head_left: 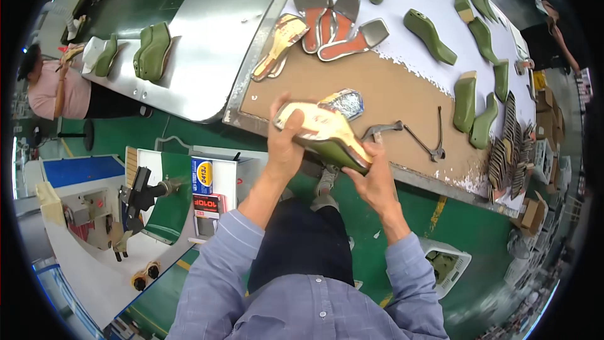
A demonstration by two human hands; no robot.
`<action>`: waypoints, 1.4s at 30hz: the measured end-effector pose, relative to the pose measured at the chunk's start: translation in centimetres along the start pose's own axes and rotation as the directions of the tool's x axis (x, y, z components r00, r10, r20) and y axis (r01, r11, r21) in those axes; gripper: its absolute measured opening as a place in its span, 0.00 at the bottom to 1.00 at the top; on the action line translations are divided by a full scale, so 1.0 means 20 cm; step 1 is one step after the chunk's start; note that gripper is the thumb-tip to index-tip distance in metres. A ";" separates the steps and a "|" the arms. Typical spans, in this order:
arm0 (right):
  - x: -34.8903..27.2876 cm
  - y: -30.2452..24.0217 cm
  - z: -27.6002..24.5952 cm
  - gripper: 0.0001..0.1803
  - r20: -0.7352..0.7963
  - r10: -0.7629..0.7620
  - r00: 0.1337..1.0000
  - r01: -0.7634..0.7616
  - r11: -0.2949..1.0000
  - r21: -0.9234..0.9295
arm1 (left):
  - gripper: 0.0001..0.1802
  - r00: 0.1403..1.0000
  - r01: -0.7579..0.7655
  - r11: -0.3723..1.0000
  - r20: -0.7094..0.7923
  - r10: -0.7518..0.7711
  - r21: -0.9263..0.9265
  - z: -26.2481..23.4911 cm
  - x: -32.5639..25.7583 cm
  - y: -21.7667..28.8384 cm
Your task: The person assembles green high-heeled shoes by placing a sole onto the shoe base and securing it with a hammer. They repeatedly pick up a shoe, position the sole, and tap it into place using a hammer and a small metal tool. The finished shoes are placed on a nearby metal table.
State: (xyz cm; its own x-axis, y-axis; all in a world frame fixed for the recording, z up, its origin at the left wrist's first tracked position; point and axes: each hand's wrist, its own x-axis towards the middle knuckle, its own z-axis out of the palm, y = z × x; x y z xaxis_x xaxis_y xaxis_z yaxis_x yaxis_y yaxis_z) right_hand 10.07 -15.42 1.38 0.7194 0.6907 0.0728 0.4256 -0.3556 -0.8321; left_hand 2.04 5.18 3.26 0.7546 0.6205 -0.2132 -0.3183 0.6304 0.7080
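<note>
I hold a green shoe last [333, 151] with a pale insole [318, 124] on its bottom, just above the front edge of the workbench [390, 97]. My left hand [284, 141] grips its left end with the thumb on the insole. My right hand [376, 179] holds the right end from below. A silvery insole piece [345, 102] lies on the bench right behind the last.
Pincers [428, 141] and a hammer head [380, 129] lie to the right. Orange-and-grey insoles [333, 22] and several green lasts [469, 97] lie on the bench. A stack of insoles [509, 151] sits far right. A machine [138, 195] stands lower left. A seated person [53, 88] works at left.
</note>
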 end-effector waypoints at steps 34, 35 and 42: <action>-0.16 0.09 0.27 0.40 -0.002 -0.003 1.000 0.002 0.955 -0.297 | 0.11 0.927 -0.253 0.072 0.263 -0.267 0.965 -0.08 0.49 -0.26; -0.16 0.08 0.27 0.40 0.007 -0.002 1.000 0.004 0.950 -0.313 | 0.11 0.935 -0.221 0.159 0.256 -0.247 0.962 -0.09 0.49 -0.25; -0.17 0.12 0.26 0.42 0.048 -0.002 0.999 0.016 0.951 -0.309 | 0.08 0.888 -0.431 0.243 0.457 -0.058 0.869 0.04 0.19 -0.09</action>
State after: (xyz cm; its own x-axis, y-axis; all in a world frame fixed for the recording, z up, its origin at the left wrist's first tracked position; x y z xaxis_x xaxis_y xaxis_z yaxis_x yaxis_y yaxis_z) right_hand 5.79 -15.25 -3.67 0.6916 0.7207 0.0476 0.5860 -0.5214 -0.6202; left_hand 5.91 6.03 1.60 0.9503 0.3014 0.0774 0.0958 -0.5201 0.8487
